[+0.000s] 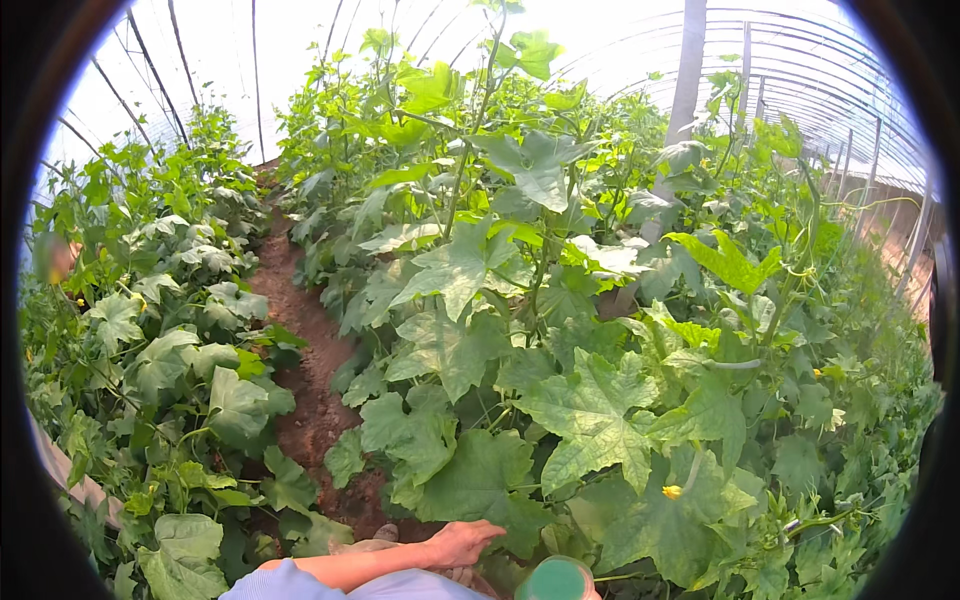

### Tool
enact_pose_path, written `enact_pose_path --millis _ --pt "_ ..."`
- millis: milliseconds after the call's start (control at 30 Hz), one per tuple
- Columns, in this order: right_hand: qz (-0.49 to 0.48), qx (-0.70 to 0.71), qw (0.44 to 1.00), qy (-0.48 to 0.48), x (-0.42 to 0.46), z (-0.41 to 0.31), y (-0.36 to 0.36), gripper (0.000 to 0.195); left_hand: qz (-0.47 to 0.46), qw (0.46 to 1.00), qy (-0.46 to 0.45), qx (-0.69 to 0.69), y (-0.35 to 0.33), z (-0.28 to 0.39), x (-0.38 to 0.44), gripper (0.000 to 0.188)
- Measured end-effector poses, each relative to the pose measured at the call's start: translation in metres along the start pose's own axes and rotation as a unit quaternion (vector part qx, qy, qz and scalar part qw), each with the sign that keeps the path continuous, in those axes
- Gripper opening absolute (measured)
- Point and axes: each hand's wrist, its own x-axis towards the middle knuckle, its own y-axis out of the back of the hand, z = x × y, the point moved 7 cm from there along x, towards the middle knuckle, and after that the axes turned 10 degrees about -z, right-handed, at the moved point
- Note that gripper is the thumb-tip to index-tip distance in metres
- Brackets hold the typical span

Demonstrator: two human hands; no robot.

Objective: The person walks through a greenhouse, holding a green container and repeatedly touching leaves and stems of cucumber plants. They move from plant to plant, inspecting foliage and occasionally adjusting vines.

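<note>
My left hand (463,543) reaches in from the bottom, its fingers close together and pointing right beside a broad lobed leaf (487,480). Whether anything small is between those fingers, I cannot tell. A round green container (555,580) stands at the bottom edge, right of that hand. A sliver of my right hand (596,595) shows against its right side; the rest is out of frame. To the upper right of the container, a yellow flower (672,492) hangs at the tip of a slender young gourd fruit (693,469).
Tall gourd vines (540,285) fill the middle and right. A bare soil path (304,322) runs between them and the left row (157,352). A pale post (684,82) rises among the vines under a film-covered greenhouse roof (795,45). Another slender fruit (733,365) hangs at right.
</note>
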Motion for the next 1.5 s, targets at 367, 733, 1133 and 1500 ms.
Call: enact_pose_path --millis 367,733,1133,1500 --pt "-0.065 -0.017 0.997 0.03 0.072 -0.041 -0.089 0.063 0.106 0.991 0.047 -0.062 0.093 -0.084 -0.052 0.028" --pt "-0.064 -0.032 0.993 0.096 0.14 -0.09 -0.177 0.062 0.244 0.959 0.05 -0.134 0.215 -0.163 -0.084 0.021" --pt "0.011 0.004 0.998 0.065 0.183 -0.11 -0.262 0.066 0.218 0.956 0.037 -0.191 0.273 -0.231 -0.11 0.024" --pt "-0.022 0.061 0.997 0.044 0.197 -0.098 -0.283 0.077 0.252 0.931 0.076 -0.253 0.302 -0.277 -0.116 0.025"
